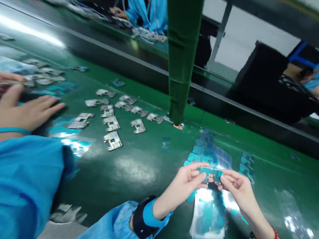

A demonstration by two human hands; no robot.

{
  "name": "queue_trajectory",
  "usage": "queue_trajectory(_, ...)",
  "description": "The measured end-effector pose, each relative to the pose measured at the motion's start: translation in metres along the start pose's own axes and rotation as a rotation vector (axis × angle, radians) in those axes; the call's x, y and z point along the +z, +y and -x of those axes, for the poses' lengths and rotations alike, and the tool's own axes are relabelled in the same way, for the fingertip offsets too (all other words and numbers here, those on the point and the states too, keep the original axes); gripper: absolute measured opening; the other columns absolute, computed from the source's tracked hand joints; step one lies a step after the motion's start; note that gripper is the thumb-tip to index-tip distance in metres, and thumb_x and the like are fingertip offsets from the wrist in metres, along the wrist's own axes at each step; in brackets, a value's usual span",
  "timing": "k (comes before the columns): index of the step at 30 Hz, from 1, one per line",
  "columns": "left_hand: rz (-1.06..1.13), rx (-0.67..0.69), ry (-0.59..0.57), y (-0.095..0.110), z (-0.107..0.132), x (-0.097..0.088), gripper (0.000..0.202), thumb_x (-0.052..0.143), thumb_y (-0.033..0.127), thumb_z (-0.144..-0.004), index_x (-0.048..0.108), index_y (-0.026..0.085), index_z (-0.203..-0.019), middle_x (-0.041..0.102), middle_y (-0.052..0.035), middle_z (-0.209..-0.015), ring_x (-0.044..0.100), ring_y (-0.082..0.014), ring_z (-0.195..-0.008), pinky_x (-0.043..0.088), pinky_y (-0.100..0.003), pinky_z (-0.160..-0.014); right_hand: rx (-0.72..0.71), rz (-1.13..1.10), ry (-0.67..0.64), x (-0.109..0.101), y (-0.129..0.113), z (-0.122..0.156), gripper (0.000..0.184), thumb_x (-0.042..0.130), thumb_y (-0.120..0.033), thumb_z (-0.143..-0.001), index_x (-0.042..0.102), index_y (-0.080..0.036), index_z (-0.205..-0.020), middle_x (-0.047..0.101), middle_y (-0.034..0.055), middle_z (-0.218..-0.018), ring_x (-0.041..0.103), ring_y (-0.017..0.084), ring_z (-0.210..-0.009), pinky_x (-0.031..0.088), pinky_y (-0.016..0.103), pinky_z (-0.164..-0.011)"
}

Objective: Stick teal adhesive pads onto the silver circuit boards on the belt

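Between my two hands I hold a small teal circuit board (210, 176) with a notch in its lower middle. My left hand (186, 180) pinches its left end between thumb and fingers. Closed on the right end is my right hand (238, 186). Below the board lie clear plastic sheets with teal pieces (209, 219). Behind my hands, teal film pieces (201, 146) form a column on the green table, and a second strip of teal pieces (246, 163) lies to its right.
Several silver-shielded boards (112, 123) lie scattered left of centre. A co-worker's hand (24, 112) and blue sleeve (19, 182) reach in from the left. A green post (182, 62) rises at the table's back. Another person in blue (148, 8) sits beyond the line.
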State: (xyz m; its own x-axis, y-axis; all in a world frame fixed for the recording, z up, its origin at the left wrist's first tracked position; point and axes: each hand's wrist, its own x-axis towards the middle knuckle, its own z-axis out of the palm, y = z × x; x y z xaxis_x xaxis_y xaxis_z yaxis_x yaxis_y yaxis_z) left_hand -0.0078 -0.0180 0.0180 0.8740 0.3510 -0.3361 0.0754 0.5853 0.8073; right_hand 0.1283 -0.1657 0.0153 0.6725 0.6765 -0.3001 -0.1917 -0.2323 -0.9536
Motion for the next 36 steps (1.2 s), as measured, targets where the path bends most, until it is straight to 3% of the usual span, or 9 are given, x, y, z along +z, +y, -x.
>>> queue_trajectory(5, -0.030, 0.115, 0.067, 0.011, -0.019, -0.011, 0.049, 0.068, 0.030, -0.082, 0.055, 0.012, -0.126, 0.077, -0.0118, -0.095, 0.073, -0.0200, -0.088, 0.053, -0.029, -0.080, -0.101, 0.101, 0.101, -0.023, -0.035, -0.082, 0.038, 0.080, -0.044, -0.073, 0.069, -0.015, -0.095, 0.073, 0.0060, -0.081, 0.067, 0.014, -0.068, 0.058, 0.029, -0.072)
queue_trajectory(12, -0.013, 0.174, 0.169, 0.008, -0.037, -0.035, 0.032, 0.063, 0.022, -0.072, 0.060, 0.012, -0.103, 0.074, -0.0077, -0.073, 0.069, -0.0162, -0.064, 0.050, -0.027, -0.065, -0.162, 0.436, 0.199, 0.020, -0.057, -0.224, 0.032, 0.059, -0.034, -0.094, 0.059, -0.015, -0.119, 0.063, 0.0084, -0.116, 0.064, 0.020, -0.096, 0.056, 0.039, -0.081)
queue_trajectory(16, 0.023, 0.234, 0.187, 0.010, -0.036, -0.036, 0.027, 0.058, 0.018, -0.068, 0.062, 0.012, -0.095, 0.072, -0.0057, -0.067, 0.065, -0.0140, -0.057, 0.047, -0.025, -0.058, -0.290, 0.729, 0.186, 0.020, -0.051, -0.229, 0.032, 0.059, -0.034, -0.093, 0.059, -0.016, -0.120, 0.061, 0.0088, -0.119, 0.063, 0.021, -0.100, 0.055, 0.041, -0.085)
queue_trajectory(20, 0.053, 0.348, 0.159, 0.018, -0.021, -0.026, 0.013, 0.054, 0.017, -0.066, 0.063, 0.013, -0.075, 0.060, 0.0015, -0.049, 0.050, -0.0090, -0.042, 0.041, -0.022, -0.049, -0.485, 0.975, -0.005, 0.036, -0.042, -0.204, 0.022, 0.058, -0.033, -0.094, 0.065, -0.014, -0.102, 0.068, 0.0060, -0.090, 0.067, 0.019, -0.083, 0.054, 0.039, -0.081)
queue_trajectory(22, 0.055, 0.425, 0.144, 0.021, -0.011, -0.021, 0.009, 0.054, 0.018, -0.067, 0.062, 0.014, -0.070, 0.052, 0.0050, -0.041, 0.041, -0.0071, -0.037, 0.035, -0.021, -0.045, -0.602, 1.045, -0.171, 0.068, -0.035, -0.192, 0.019, 0.054, -0.031, -0.095, 0.068, -0.019, -0.099, 0.070, 0.0051, -0.083, 0.068, 0.020, -0.079, 0.053, 0.035, -0.081)
queue_trajectory(24, 0.047, 0.498, 0.137, 0.022, -0.003, -0.019, 0.009, 0.056, 0.020, -0.067, 0.062, 0.014, -0.068, 0.047, 0.0066, -0.038, 0.036, -0.0062, -0.035, 0.030, -0.021, -0.043, -0.710, 1.082, -0.297, 0.114, -0.027, -0.187, 0.021, 0.051, -0.029, -0.096, 0.067, -0.023, -0.109, 0.071, 0.0051, -0.102, 0.068, 0.019, -0.094, 0.052, 0.033, -0.088)
queue_trajectory(29, 0.028, 0.631, 0.211, 0.023, -0.005, -0.026, 0.011, 0.055, 0.024, -0.068, 0.061, 0.015, -0.066, 0.045, 0.0064, -0.037, 0.034, -0.0060, -0.033, 0.028, -0.022, -0.042, -0.807, 1.181, -0.296, 0.221, -0.016, -0.204, 0.036, 0.060, -0.033, -0.093, 0.057, -0.015, -0.124, 0.058, 0.0108, -0.128, 0.060, 0.024, -0.112, 0.050, 0.047, -0.094)
queue_trajectory(32, 0.029, 0.657, 0.255, 0.024, -0.012, -0.031, 0.011, 0.054, 0.024, -0.069, 0.060, 0.015, -0.066, 0.045, 0.0061, -0.037, 0.035, -0.0063, -0.034, 0.029, -0.022, -0.043, -0.782, 1.226, -0.264, 0.247, -0.017, -0.217, 0.034, 0.060, -0.033, -0.093, 0.058, -0.015, -0.121, 0.060, 0.0105, -0.123, 0.061, 0.023, -0.107, 0.052, 0.045, -0.090)
queue_trajectory(36, 0.014, 0.688, 0.290, 0.024, -0.015, -0.032, 0.011, 0.055, 0.024, -0.070, 0.061, 0.015, -0.066, 0.045, 0.0054, -0.037, 0.035, -0.0073, -0.034, 0.030, -0.023, -0.042, -0.758, 1.210, -0.288, 0.248, -0.025, -0.223, 0.032, 0.060, -0.034, -0.093, 0.059, -0.015, -0.119, 0.062, 0.0095, -0.119, 0.063, 0.022, -0.103, 0.054, 0.043, -0.087)
